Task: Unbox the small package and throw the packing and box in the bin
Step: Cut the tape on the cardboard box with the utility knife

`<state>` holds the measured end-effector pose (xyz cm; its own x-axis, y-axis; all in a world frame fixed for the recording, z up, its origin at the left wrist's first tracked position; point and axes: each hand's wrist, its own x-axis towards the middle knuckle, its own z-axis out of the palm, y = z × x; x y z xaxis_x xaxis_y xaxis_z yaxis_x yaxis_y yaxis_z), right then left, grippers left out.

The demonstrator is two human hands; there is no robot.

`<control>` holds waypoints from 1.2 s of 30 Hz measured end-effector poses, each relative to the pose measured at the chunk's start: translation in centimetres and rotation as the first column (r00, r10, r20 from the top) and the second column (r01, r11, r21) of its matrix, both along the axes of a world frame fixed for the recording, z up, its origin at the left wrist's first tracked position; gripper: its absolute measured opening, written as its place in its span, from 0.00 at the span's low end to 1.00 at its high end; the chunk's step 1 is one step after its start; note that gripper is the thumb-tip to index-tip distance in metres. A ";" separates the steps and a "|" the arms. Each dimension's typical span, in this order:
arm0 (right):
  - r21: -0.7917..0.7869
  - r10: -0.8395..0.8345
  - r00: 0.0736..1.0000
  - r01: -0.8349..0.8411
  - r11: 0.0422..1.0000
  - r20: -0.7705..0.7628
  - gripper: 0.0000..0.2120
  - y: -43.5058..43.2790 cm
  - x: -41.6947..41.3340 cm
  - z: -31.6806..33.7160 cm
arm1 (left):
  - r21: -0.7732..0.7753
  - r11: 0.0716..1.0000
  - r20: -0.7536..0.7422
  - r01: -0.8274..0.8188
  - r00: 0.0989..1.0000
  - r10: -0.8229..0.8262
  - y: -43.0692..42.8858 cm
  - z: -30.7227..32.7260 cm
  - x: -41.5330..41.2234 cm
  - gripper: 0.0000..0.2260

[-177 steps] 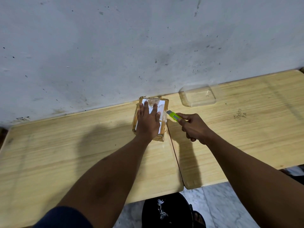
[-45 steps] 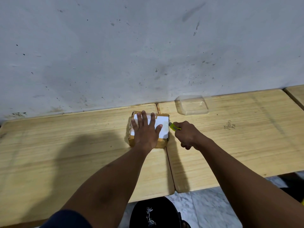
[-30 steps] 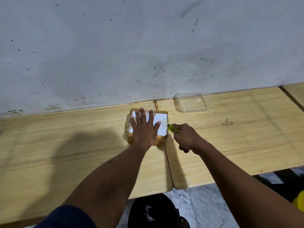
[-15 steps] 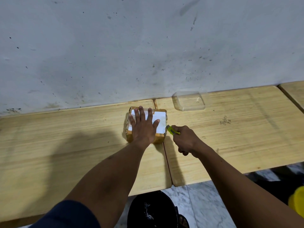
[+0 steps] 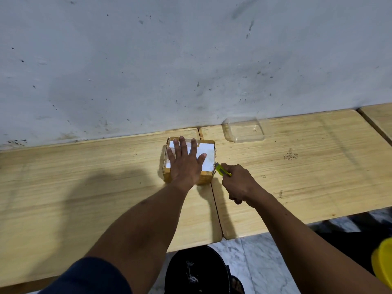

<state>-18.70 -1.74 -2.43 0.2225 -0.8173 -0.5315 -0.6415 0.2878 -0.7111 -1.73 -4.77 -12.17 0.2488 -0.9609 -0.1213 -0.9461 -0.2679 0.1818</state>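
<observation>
A small brown cardboard box (image 5: 209, 153) with a white label and clear tape on top sits on the wooden table near the wall. My left hand (image 5: 185, 161) lies flat on its top with the fingers spread, pressing it down. My right hand (image 5: 238, 182) grips a yellow-green utility knife (image 5: 221, 169), whose tip is at the box's right side near the front corner.
A clear plastic container (image 5: 244, 129) stands upside down by the wall, right of the box. Two wooden tabletops (image 5: 297, 177) meet at a seam under the box. A black bin (image 5: 197, 270) stands on the marble floor below; a yellow object (image 5: 382, 262) shows at the right edge.
The box was turned since the earliest frame. Over the last second my right hand and the knife slid along the box's right side toward me. My left hand stayed pressed on top.
</observation>
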 end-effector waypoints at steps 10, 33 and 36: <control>0.177 -0.104 0.985 0.078 0.981 0.138 0.19 -2.6 -3.1 0.5 | 0.012 1.000 -0.037 0.024 0.999 -0.024 0.1 0.9 0.3 0.29; -0.188 -0.248 0.905 0.192 0.963 -0.345 0.12 -6.4 -6.8 -10.7 | 0.017 0.996 -0.067 0.093 0.993 -0.092 -0.6 1.1 -1.2 0.50; -0.190 -0.163 0.846 0.075 0.979 -0.508 0.15 -6.7 -6.2 -10.7 | -0.001 0.961 -0.054 0.278 0.959 -0.278 -0.4 1.0 0.5 0.50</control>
<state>-24.94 -8.46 -13.15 -0.1537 -0.9015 -0.4047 -0.8968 0.2992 -0.3259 -1.24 -5.16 -11.12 -0.0348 -0.9904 -0.1338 -0.9725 0.0027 0.2330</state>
